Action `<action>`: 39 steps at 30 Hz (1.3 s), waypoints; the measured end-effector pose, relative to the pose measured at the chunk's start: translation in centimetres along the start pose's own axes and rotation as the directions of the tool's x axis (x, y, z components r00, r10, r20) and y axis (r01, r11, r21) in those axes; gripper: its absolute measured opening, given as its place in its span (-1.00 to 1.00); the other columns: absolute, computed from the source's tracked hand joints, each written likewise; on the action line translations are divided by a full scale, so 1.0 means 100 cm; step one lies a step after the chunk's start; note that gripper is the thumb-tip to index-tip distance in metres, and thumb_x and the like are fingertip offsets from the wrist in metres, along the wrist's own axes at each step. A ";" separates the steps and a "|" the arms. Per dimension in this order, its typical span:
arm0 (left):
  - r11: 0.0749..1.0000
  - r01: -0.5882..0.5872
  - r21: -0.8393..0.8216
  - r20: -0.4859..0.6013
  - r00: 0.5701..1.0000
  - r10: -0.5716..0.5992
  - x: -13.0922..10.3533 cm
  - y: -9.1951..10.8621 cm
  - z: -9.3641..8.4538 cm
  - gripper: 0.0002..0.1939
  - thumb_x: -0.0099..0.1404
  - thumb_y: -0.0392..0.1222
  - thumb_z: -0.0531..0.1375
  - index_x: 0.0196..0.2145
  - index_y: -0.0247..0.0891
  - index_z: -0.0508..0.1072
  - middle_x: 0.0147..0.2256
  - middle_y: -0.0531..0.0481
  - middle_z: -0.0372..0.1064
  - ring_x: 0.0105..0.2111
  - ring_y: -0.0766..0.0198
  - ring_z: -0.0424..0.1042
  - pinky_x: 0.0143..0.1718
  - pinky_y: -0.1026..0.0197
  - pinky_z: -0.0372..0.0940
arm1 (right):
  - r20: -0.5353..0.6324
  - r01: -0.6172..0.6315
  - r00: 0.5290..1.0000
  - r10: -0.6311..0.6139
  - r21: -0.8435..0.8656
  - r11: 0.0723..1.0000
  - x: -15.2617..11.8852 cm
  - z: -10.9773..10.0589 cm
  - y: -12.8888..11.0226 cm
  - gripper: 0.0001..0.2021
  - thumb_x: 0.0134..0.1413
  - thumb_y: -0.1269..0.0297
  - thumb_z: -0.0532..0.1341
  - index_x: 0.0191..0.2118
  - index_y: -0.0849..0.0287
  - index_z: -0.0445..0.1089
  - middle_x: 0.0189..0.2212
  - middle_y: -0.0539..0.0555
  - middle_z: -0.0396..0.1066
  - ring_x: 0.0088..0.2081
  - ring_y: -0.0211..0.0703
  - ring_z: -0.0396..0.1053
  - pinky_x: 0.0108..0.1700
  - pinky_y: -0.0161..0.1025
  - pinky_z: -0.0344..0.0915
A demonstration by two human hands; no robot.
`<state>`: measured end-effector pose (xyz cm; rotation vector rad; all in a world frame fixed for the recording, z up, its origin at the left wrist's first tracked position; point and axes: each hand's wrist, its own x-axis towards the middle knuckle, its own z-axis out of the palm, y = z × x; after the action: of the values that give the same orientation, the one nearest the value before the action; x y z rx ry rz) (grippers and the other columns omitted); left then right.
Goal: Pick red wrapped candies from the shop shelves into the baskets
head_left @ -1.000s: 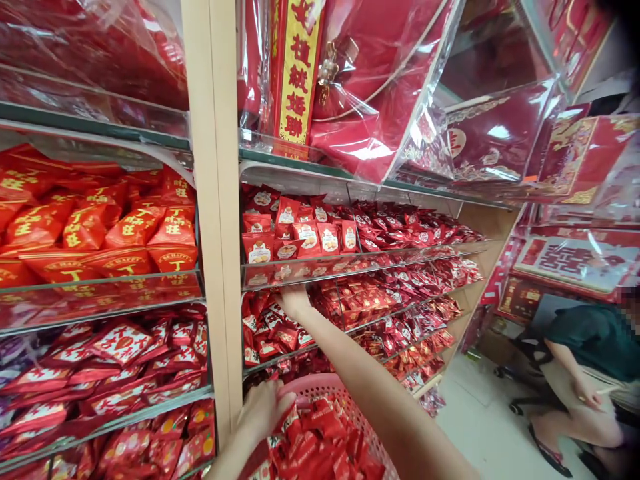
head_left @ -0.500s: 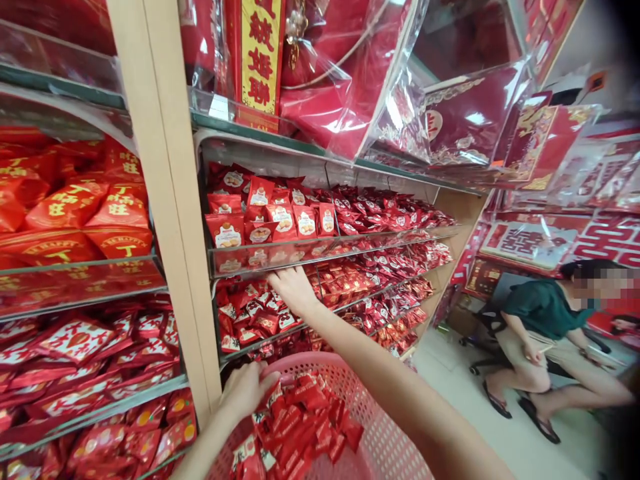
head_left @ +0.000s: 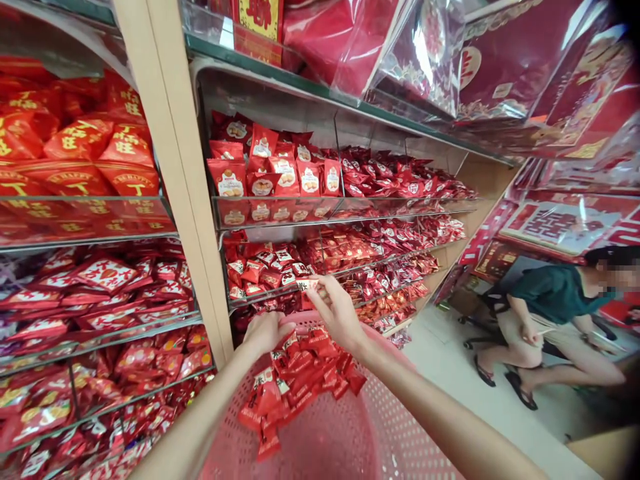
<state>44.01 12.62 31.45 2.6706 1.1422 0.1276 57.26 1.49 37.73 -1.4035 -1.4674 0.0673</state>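
My right hand [head_left: 340,312] pinches a small candy packet [head_left: 306,285], whose white face carries black characters, just above the far rim of the pink plastic basket [head_left: 395,427]. My left hand [head_left: 266,333] grips that rim, its thumb lying along the inner side. Inside the basket, red candy packets [head_left: 305,380] are heaped towards the far side. Straight behind my right hand, a shelf bin holds more red packets with white labels [head_left: 270,267].
Glass-fronted shelves [head_left: 345,207] of red packets rise ahead, split by a wooden upright [head_left: 183,173]. Wrapped red goods [head_left: 515,60] jut out from the upper shelf. At right, a person in a green top [head_left: 555,293] sits on a chair.
My right hand has come back from the shelf bin to above the basket, now with a packet in its fingers. My view has tilted downward; my left hand stays at the rim.
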 end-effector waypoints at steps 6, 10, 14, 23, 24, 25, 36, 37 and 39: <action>1.000 -0.008 -0.030 0.005 1.000 0.008 -0.007 0.014 -0.002 -0.60 0.21 0.16 -0.06 -0.42 -0.17 0.40 -0.38 -0.03 0.46 -0.32 0.16 0.44 -0.43 0.29 0.14 | 0.324 -0.589 0.808 0.492 0.471 0.657 -0.043 -0.003 0.010 -0.61 0.00 0.08 0.13 -0.11 0.04 -0.02 -0.46 -0.13 0.23 -0.65 -0.34 0.30 -0.68 -0.40 0.18; 0.999 0.029 -0.027 0.012 1.000 -0.028 -0.011 0.021 -0.003 -0.60 0.19 0.17 -0.04 -0.39 -0.17 0.41 -0.35 -0.06 0.46 -0.28 0.11 0.43 -0.38 0.26 0.17 | 0.376 -0.628 0.775 0.507 0.368 0.686 -0.052 -0.015 0.022 -0.73 -0.06 0.19 0.16 -0.26 0.10 0.06 -0.48 -0.16 0.19 -0.64 -0.39 0.29 -0.62 -0.42 0.23; 1.000 0.013 -0.020 0.020 1.000 -0.013 -0.015 0.025 -0.004 -0.59 0.19 0.17 -0.05 -0.38 -0.16 0.42 -0.36 -0.06 0.47 -0.29 0.12 0.43 -0.35 0.25 0.18 | 0.384 -0.619 0.757 0.528 0.163 0.768 -0.051 -0.019 0.032 -0.82 -0.04 0.25 0.10 -0.27 0.14 0.14 -0.59 -0.17 0.17 -0.70 -0.39 0.21 -0.68 -0.45 0.09; 0.999 -0.033 -0.015 -0.006 0.999 0.033 -0.016 0.031 0.002 -0.59 0.21 0.16 -0.07 -0.38 -0.16 0.41 -0.37 -0.04 0.47 -0.28 0.13 0.44 -0.36 0.26 0.17 | 0.252 -0.161 0.931 0.264 -0.365 0.917 -0.065 -0.007 0.037 -0.86 0.03 0.32 0.08 -0.34 0.18 0.36 -0.39 0.06 0.37 -0.30 -0.17 0.33 -0.26 -0.30 0.19; 0.999 -0.034 -0.014 -0.011 0.999 0.034 -0.016 0.031 0.003 -0.59 0.21 0.16 -0.07 -0.38 -0.16 0.41 -0.37 -0.04 0.47 -0.29 0.13 0.44 -0.37 0.26 0.17 | 0.245 -0.155 0.932 0.267 -0.397 0.904 -0.067 -0.007 0.037 -0.84 0.05 0.30 0.07 -0.31 0.18 0.37 -0.34 0.09 0.37 -0.26 -0.15 0.33 -0.22 -0.29 0.19; 0.999 -0.033 -0.016 -0.015 0.999 0.032 -0.016 0.031 0.003 -0.60 0.21 0.15 -0.07 -0.38 -0.16 0.41 -0.37 -0.04 0.47 -0.28 0.13 0.44 -0.37 0.26 0.17 | 0.233 -0.155 0.934 0.272 -0.421 0.894 -0.069 -0.008 0.037 -0.82 0.07 0.27 0.07 -0.28 0.18 0.36 -0.31 0.11 0.37 -0.24 -0.14 0.33 -0.20 -0.28 0.18; 0.999 -0.013 -0.029 -0.021 1.000 0.013 -0.012 0.009 0.008 -0.57 0.22 0.17 -0.09 -0.42 -0.18 0.38 -0.39 -0.05 0.46 -0.32 0.14 0.45 -0.43 0.28 0.14 | 0.178 0.095 0.984 -0.006 -0.493 0.865 0.032 -0.002 -0.002 -0.80 0.17 0.29 -0.03 -0.25 0.12 0.33 -0.35 0.03 0.32 -0.35 -0.24 0.29 -0.28 -0.33 0.16; 1.000 -0.010 -0.025 -0.020 1.000 0.010 -0.012 0.006 0.008 -0.58 0.23 0.16 -0.08 -0.42 -0.18 0.38 -0.38 -0.05 0.47 -0.32 0.14 0.45 -0.43 0.28 0.13 | 0.205 0.161 0.977 -0.061 -0.519 0.840 0.051 0.006 -0.005 -0.80 0.17 0.30 -0.03 -0.22 0.12 0.32 -0.31 0.05 0.33 -0.30 -0.22 0.29 -0.25 -0.32 0.16; 1.000 0.000 -0.029 -0.017 1.000 0.000 -0.012 -0.001 0.010 -0.60 0.23 0.15 -0.08 -0.41 -0.18 0.38 -0.37 -0.04 0.47 -0.31 0.15 0.45 -0.44 0.28 0.12 | 0.276 0.270 0.953 -0.126 -0.585 0.764 0.087 0.026 -0.007 -0.80 0.14 0.32 0.00 -0.16 0.13 0.31 -0.24 0.08 0.33 -0.19 -0.15 0.25 -0.19 -0.27 0.14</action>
<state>43.33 11.64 30.51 2.6494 1.1367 0.1659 57.09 9.32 42.39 -1.7872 -1.9274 -0.4534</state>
